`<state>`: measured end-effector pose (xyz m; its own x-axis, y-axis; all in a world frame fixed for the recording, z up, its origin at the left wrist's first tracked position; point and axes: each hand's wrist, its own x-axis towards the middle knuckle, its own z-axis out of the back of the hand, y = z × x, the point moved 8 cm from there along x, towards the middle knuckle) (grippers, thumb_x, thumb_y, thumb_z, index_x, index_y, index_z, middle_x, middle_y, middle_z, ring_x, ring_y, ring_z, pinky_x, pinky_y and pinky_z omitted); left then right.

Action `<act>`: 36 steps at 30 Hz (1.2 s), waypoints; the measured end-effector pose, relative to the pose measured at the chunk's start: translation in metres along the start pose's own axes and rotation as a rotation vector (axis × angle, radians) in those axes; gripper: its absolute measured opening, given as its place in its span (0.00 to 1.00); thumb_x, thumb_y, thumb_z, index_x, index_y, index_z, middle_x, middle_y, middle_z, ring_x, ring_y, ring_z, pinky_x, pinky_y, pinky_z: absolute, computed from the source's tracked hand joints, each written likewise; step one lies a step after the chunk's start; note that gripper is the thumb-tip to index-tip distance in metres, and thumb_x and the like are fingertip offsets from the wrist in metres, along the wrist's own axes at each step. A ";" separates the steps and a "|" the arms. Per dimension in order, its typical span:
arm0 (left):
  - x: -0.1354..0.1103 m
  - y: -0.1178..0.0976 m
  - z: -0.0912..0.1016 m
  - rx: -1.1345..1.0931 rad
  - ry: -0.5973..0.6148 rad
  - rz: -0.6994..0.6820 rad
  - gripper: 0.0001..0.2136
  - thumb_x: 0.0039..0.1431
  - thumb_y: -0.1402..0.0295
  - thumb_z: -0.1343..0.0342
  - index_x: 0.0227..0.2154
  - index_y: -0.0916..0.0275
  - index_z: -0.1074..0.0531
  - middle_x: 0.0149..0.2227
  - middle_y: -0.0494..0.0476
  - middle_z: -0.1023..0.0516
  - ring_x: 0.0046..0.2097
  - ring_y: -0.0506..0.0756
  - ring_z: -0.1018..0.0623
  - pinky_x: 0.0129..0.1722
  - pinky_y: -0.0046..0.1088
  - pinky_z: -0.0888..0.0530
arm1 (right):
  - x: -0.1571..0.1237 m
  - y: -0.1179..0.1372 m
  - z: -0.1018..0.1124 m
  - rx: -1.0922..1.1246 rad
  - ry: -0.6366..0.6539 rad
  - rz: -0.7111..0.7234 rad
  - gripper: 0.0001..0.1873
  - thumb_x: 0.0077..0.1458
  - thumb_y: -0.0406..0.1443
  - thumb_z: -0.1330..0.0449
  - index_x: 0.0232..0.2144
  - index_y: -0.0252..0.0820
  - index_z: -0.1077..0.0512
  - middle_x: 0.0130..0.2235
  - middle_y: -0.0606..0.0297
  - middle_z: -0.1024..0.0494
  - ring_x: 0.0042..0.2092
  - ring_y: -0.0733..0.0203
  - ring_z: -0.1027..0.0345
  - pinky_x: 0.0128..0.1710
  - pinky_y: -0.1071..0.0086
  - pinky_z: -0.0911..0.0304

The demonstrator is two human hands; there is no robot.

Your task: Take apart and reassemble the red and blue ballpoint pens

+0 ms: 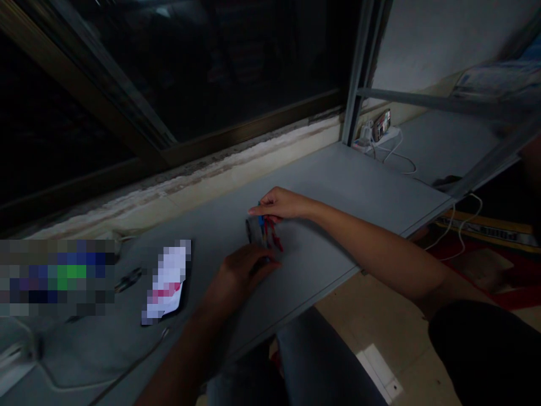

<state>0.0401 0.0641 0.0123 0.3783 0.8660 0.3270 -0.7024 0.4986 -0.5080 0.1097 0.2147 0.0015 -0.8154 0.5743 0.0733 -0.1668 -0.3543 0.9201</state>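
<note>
My right hand (279,204) is closed in a pinch above the grey tabletop (325,186). From its fingers hangs a small blue and red bundle (270,232), with thin strands and red ends pointing down; its exact kind is too dark and blurred to tell. My left hand (240,273) is just below and nearer to me, fingers curled and thumb and fingertips close together. A bluish speck shows at those fingertips, but I cannot make out what it is. A slim dark object (248,230) is just left of the bundle.
To the left lies a lit phone (167,285), its screen pixelated, with a white cable (143,361) nearby. Along the back runs a window ledge (236,155). Beyond a metal frame post (354,79) stand a power strip (363,144) and another phone (382,125).
</note>
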 end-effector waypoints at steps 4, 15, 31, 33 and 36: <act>0.000 0.000 -0.002 -0.021 0.020 0.016 0.13 0.67 0.57 0.40 0.49 0.57 0.23 0.45 0.57 0.17 0.43 0.56 0.17 0.45 0.32 0.21 | -0.001 0.000 0.002 0.016 -0.013 -0.029 0.30 0.57 0.56 0.36 0.17 0.39 0.35 0.16 0.72 0.33 0.19 0.72 0.45 0.23 0.73 0.50; 0.002 -0.005 -0.003 0.011 0.008 -0.054 0.09 0.72 0.63 0.46 0.47 0.59 0.24 0.44 0.57 0.17 0.44 0.56 0.16 0.46 0.33 0.20 | -0.002 -0.004 0.004 -0.107 -0.017 -0.077 0.31 0.59 0.57 0.38 0.18 0.38 0.32 0.16 0.71 0.32 0.19 0.71 0.44 0.25 0.72 0.48; 0.002 -0.012 -0.007 0.027 0.050 -0.076 0.12 0.73 0.65 0.50 0.54 0.58 0.28 0.46 0.58 0.19 0.45 0.55 0.18 0.46 0.31 0.21 | -0.001 -0.011 0.011 -0.103 -0.009 -0.117 0.31 0.58 0.58 0.39 0.19 0.38 0.33 0.16 0.73 0.34 0.19 0.71 0.44 0.24 0.72 0.48; 0.002 -0.010 -0.004 0.046 0.037 -0.047 0.17 0.72 0.60 0.48 0.59 0.58 0.31 0.42 0.57 0.19 0.41 0.55 0.18 0.41 0.30 0.22 | -0.001 -0.017 0.022 -0.129 -0.028 -0.147 0.31 0.58 0.58 0.39 0.20 0.39 0.33 0.17 0.73 0.33 0.19 0.71 0.44 0.24 0.72 0.47; 0.003 0.007 0.011 0.193 -0.089 0.159 0.19 0.70 0.53 0.48 0.53 0.61 0.27 0.32 0.54 0.22 0.31 0.55 0.21 0.33 0.29 0.27 | -0.001 -0.023 0.035 -0.221 -0.029 -0.187 0.32 0.56 0.59 0.37 0.19 0.38 0.32 0.17 0.71 0.33 0.19 0.71 0.43 0.25 0.72 0.46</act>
<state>0.0297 0.0699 0.0188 0.2054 0.9221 0.3279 -0.8540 0.3325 -0.4002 0.1342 0.2483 -0.0063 -0.7437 0.6643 -0.0756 -0.4316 -0.3907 0.8130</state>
